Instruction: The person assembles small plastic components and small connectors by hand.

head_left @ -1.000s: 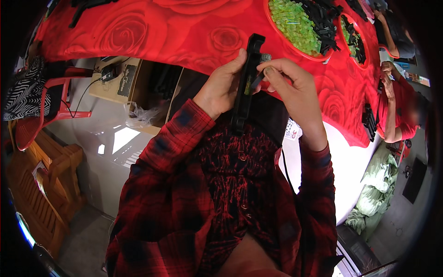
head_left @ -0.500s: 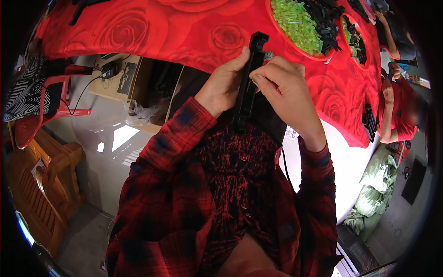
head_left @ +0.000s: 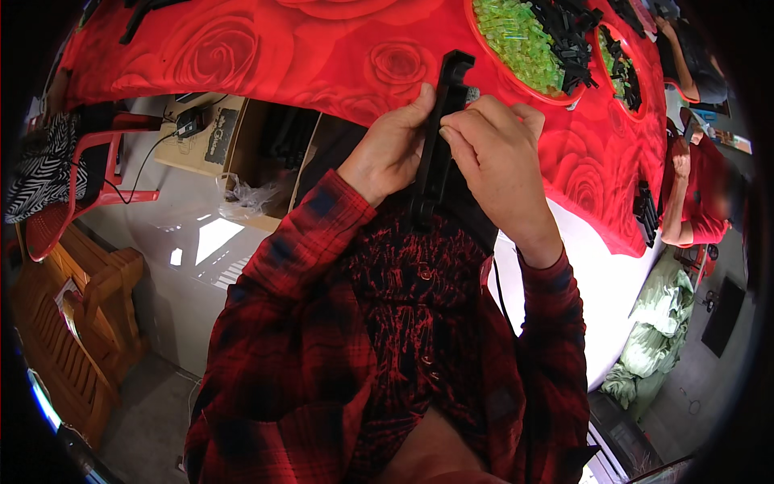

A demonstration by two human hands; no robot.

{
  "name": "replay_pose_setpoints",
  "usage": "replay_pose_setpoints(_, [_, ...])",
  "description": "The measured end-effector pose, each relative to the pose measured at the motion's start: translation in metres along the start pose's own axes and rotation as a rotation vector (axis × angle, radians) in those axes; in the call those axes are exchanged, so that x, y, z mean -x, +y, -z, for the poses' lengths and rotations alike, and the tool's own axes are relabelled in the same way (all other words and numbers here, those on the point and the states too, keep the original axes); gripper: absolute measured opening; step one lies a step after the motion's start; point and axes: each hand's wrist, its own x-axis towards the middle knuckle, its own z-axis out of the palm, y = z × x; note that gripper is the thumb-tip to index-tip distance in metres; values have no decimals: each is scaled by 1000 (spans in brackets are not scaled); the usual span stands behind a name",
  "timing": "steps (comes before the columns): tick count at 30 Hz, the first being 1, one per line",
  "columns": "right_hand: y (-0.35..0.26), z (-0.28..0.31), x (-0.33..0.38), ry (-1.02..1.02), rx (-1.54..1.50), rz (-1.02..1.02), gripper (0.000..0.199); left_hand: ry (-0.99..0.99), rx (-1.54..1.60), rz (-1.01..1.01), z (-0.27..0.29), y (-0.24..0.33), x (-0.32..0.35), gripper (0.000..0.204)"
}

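A long black plastic part (head_left: 436,153), channel-shaped with a hooked upper end, is held upright and slightly tilted in front of my chest. My left hand (head_left: 393,149) grips it from the left side, thumb along its edge. At its right side my right hand (head_left: 504,165) is closed in a pinch, thumb and forefinger pressed against the part's upper half. Whatever small thing may be between those fingertips is hidden. Beyond my right hand stands a red basin (head_left: 574,100) with yellow-green translucent pieces (head_left: 516,44) and small black pieces (head_left: 568,40).
A red rose-patterned cloth (head_left: 322,64) covers the table ahead. A second red basin (head_left: 642,101) and a co-worker in red (head_left: 705,194) are at the right. To the left are a cardboard box (head_left: 242,145), a red chair (head_left: 60,214) and wooden furniture (head_left: 76,323).
My right hand has shifted slightly up and right along the black part, its fingers closing more together. The black part has turned a little; my left hand stays nearly in place.
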Motion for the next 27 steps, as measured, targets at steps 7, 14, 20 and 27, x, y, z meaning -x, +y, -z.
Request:
replay_pose_setpoints(7, [-2, -2, 4, 101, 61, 25, 8, -68, -133, -105, -5, 0, 15, 39])
replay_pose_setpoints(14, [-2, -5, 9, 121, 54, -6, 7, -197, -115, 87, -5, 12, 25, 49])
replay_pose_setpoints(20, [0, -7, 10, 167, 79, -89, 6, -167, 12, 131, -3, 13, 23, 50])
replay_pose_setpoints(27, [-1, -6, 10, 148, 81, -123, 5, -202, 73, 177, -3, 12, 22, 50])
